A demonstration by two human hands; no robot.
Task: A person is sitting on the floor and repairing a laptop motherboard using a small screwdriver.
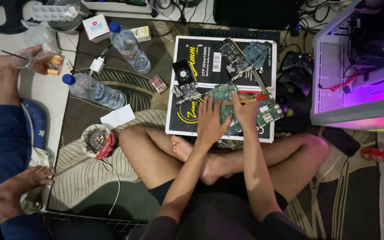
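Head view, left hand (210, 120) fingers spread flat on green circuit board (263, 111), right hand (244, 109) fingers clamped on red-tipped tool (255, 99), both atop black box (218, 58).

Single head-worn view, looking steeply down from close above crossed legs (210, 155), floor rug (90, 178) stretching toward 12 o'clock.

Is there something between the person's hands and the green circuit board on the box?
Nothing visible. The left hand lies directly on the green circuit board, and the right hand rests on it too, holding a red-handled tool.
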